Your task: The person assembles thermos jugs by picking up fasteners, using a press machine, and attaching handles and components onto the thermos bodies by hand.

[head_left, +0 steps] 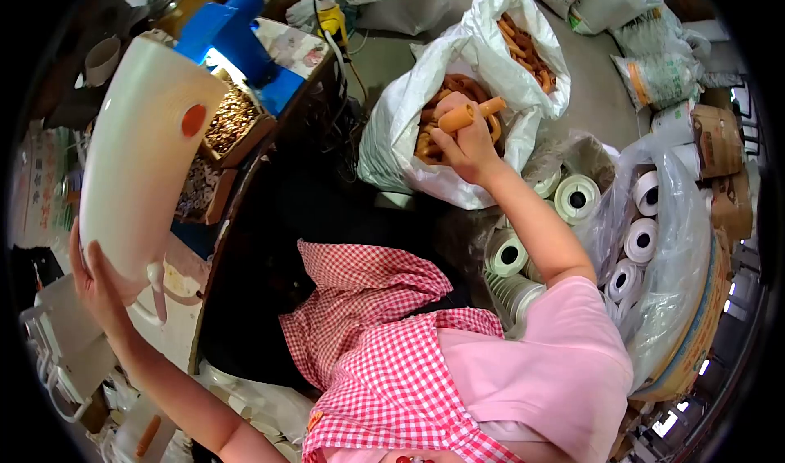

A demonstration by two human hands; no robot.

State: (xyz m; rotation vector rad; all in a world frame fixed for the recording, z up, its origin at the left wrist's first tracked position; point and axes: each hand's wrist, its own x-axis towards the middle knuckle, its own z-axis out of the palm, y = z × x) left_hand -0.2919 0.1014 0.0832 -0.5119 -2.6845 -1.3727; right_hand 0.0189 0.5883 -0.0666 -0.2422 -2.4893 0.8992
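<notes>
At the left, a large white curved plastic piece (147, 128) with a round orange-red spot stands at the workbench. My left hand (96, 279) rests against its lower end with the fingers spread around the edge. In the upper middle, my right hand (473, 146) is closed on orange-brown tubular pieces (456, 119), above the opening of a white woven sack (392, 136). More brown and orange curved pieces lie inside that sack, under and around the hand.
A second white sack (536, 42) holds more orange pieces. White rolls (576, 199) in clear plastic bags stand at the right. On the bench are a blue machine (225, 33) and a box of brass-coloured small parts (233, 119). Cables hang near the bench edge.
</notes>
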